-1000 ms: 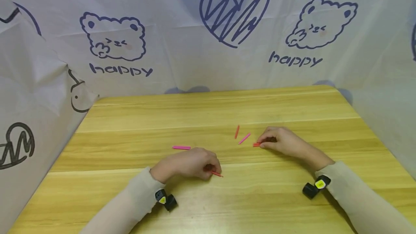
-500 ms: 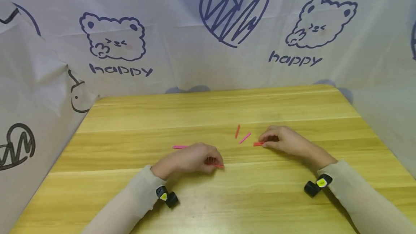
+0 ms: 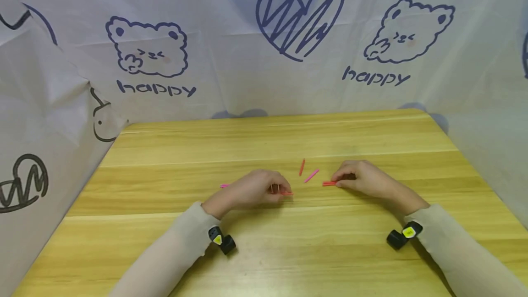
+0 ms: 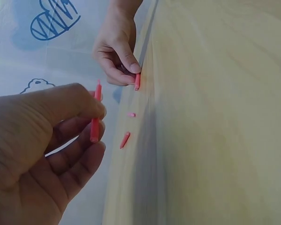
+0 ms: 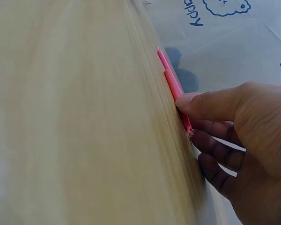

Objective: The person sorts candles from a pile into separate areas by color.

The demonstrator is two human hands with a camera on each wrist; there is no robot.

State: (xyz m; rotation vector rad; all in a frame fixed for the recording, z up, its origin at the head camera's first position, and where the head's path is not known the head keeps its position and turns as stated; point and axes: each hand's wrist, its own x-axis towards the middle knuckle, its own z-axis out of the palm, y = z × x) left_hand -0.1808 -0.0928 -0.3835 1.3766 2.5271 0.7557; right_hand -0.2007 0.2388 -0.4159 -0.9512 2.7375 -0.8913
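The left hand (image 3: 257, 188) pinches one red stick (image 4: 95, 124) over the counter (image 3: 288, 251); the right hand (image 3: 365, 178) pinches red sticks (image 3: 328, 183) nearer the right edge. A pink stick (image 3: 311, 176) and loose red stick (image 3: 302, 167) lie between.

Two sticks (image 3: 311, 176) lie on the worktop (image 3: 264, 260) between the left hand (image 3: 257, 189) and right hand (image 3: 363, 178); another stick (image 3: 224, 186) lies just beyond the left hand; the sheet (image 3: 247, 81) hangs behind.

Pinched in the left hand (image 3: 260, 187), one slim red stick (image 4: 95, 124); in the right hand (image 3: 363, 178), side-by-side red sticks (image 3: 328, 184), ends jutting toward the left.
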